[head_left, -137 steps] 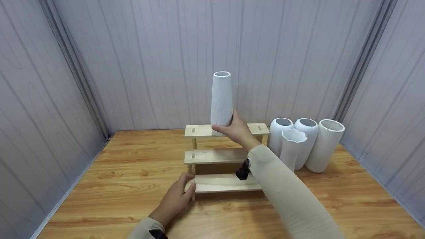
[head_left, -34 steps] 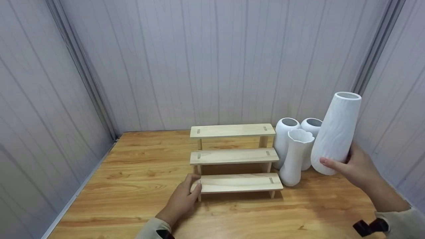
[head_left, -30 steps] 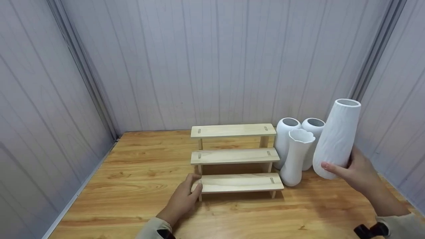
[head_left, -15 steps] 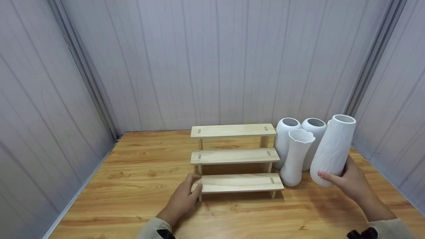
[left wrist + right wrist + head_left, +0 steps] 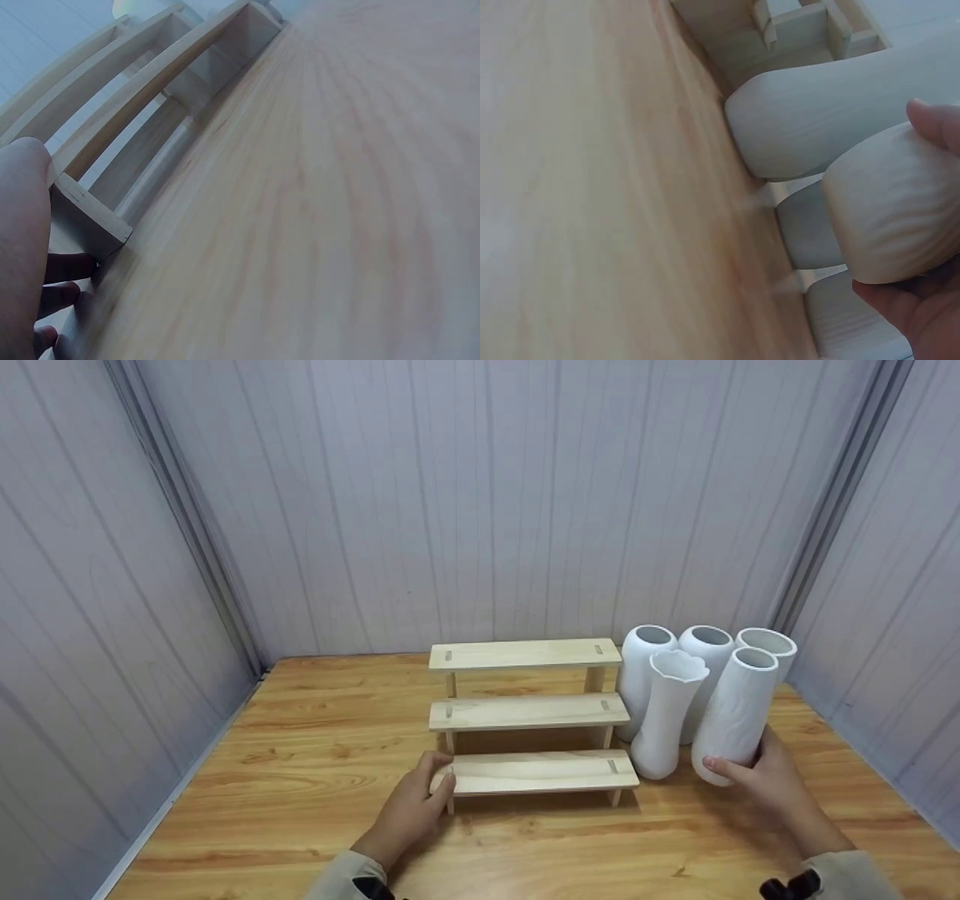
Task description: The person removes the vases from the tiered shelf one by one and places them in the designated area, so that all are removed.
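My right hand (image 5: 772, 784) grips the lower part of a white vase (image 5: 735, 720) with a narrow mouth and wavy relief, thumb on its front. The vase leans slightly right, its base low over the table; in the right wrist view the base (image 5: 889, 210) shows beside the other vases. Just left of it stands a slim vase (image 5: 664, 727) with a scalloped rim. My left hand (image 5: 409, 810) holds the left end of the lowest step of a three-step wooden display stand (image 5: 540, 774). In the left wrist view its fingers (image 5: 64, 266) reach round the stand's leg.
Two round-shouldered white vases (image 5: 637, 690) (image 5: 701, 690) and a wide-mouthed vase (image 5: 780, 645) stand behind, right of the stand. The wood-grain table (image 5: 300, 750) is enclosed by pale panel walls (image 5: 450, 510) at the back and both sides.
My right hand has carried the wavy-relief vase from over the stand's top step to the right, then down and slightly left towards the table. My left hand keeps its hold on the stand.
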Tool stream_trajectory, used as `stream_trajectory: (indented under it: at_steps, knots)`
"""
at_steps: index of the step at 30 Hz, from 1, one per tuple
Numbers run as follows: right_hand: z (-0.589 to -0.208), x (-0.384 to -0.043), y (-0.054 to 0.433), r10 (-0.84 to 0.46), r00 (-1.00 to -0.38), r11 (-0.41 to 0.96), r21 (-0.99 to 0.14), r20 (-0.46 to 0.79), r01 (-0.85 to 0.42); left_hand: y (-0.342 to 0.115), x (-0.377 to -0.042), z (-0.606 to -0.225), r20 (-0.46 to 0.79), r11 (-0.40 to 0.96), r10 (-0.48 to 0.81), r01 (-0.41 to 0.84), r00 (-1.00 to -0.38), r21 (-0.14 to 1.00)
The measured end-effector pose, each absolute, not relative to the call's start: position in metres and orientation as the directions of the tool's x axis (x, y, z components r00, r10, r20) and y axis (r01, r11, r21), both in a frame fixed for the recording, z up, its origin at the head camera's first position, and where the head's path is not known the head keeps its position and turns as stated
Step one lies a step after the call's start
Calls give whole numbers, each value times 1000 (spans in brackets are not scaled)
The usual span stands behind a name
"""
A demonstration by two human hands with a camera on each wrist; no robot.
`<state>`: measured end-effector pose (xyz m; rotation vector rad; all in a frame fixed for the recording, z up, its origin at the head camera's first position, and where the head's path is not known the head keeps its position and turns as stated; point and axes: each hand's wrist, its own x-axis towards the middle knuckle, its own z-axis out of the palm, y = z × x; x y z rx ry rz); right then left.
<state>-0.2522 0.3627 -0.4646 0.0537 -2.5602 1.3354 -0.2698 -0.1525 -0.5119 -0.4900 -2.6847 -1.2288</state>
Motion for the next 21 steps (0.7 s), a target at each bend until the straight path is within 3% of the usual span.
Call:
stream_trajectory:
  at_steps: [6, 21]
  knots:
    - [-481, -260, 361, 74, -981, 513, -850, 179, -117, -154, -268, -511, 277, 623, 216, 350, -936, 699]
    - [-502, -272, 362, 132, -950, 529, -831, 283, -174, -153, -270, -514, 258, 603, 237, 350, -936, 716]
